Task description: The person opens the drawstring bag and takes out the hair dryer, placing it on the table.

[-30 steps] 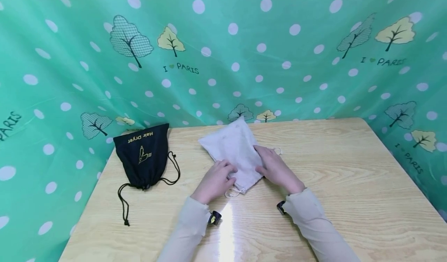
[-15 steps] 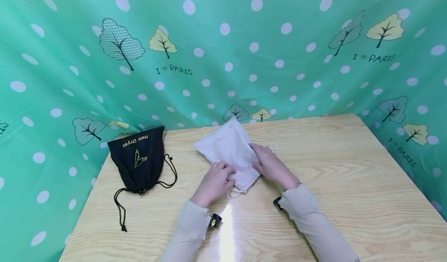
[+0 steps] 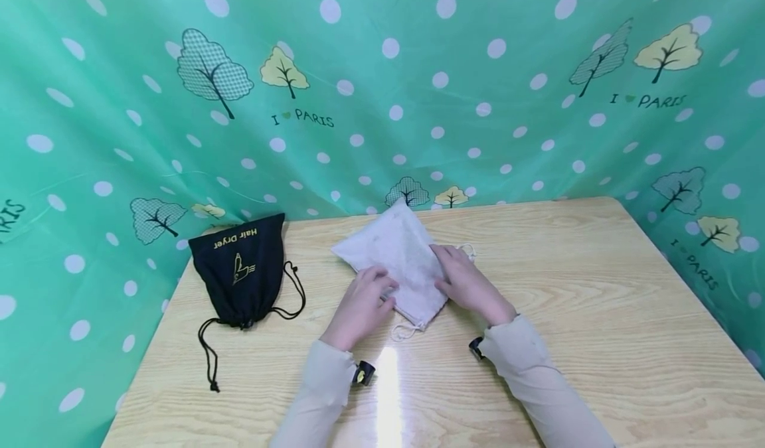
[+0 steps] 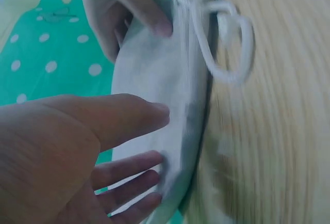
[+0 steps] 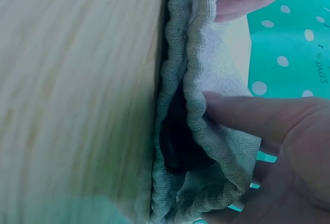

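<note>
Our left hand, thumb and fingers apart, lies over a pale woven drawstring bag on the wood-grain table; our right hand, likewise spread, touches its right edge. Its ruffled mouth shows a dark object. Farther left, a tapering black pouch; behind, dotted green cloth.

A screened-off workspace, shown by dotted green curtain behind and beside a wood-grain table.

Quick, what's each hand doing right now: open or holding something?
Left hand: open, at the pale bag.
Right hand: touching the pale bag; whether it grips cannot be told.
</note>
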